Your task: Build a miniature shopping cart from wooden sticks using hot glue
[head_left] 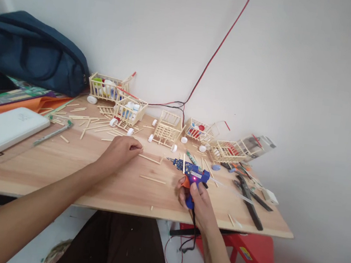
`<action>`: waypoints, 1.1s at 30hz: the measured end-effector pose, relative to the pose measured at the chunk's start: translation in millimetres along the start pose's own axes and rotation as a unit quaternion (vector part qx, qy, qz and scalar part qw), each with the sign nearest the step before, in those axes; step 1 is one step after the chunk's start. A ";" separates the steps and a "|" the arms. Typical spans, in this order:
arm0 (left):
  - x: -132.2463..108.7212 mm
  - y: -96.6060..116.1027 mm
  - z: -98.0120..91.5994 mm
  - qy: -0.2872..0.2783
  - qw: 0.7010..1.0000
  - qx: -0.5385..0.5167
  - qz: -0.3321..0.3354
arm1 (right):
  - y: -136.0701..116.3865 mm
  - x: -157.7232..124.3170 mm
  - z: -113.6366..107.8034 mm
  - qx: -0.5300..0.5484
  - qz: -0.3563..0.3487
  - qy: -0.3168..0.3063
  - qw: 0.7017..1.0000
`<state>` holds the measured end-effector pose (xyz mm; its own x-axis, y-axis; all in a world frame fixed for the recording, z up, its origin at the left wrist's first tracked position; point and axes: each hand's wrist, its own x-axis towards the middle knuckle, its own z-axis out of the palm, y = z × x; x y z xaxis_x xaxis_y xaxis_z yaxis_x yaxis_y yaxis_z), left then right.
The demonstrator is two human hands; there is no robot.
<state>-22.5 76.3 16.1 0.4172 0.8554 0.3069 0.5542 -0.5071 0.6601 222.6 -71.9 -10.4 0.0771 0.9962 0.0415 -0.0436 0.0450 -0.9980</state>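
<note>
In my right hand (197, 198) is a blue glue gun (192, 170) with an orange trigger, its nozzle pointing left and a small light glowing on its side. A clear glue stick (235, 193) sticks out of its back. My left hand (123, 151) is closed in a pinch on a thin wooden stick (149, 158), whose far end meets a short upright piece close to the nozzle. Whether the nozzle touches it I cannot tell. Another loose wooden stick (152, 179) lies on the table just in front.
Several miniature wooden carts with white wheels, such as this cart (166, 128), line the wall. Pliers (251, 202) lie at right, a white power bank (5, 134) at left, near a blue bag (34, 54). Stick pieces are scattered about the wooden table (116, 194). Below stands a red stool (252, 256).
</note>
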 end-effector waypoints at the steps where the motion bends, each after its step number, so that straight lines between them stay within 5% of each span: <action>1: 0.0 0.3 0.0 0.001 1.000 0.002 0.000 | -0.6 0.5 0.1 0.001 0.000 -0.003 1.000; 16: -1.8 -4.1 5.1 -0.009 1.000 0.003 0.002 | -7.7 2.7 3.9 0.000 0.019 0.025 1.000; 26: -3.2 -5.9 8.0 0.004 1.000 -0.005 0.007 | -44.5 20.8 24.7 -0.147 -0.017 0.005 0.989; 33: -3.6 -6.5 8.9 0.010 1.000 -0.017 0.009 | -43.1 32.2 37.5 -0.243 -0.010 -0.023 0.970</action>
<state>-21.3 75.6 4.6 0.4110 0.8488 0.3325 0.5224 -0.5183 0.6771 189.6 -38.9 35.7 0.0273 0.9983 0.0521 0.4330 0.0352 -0.9007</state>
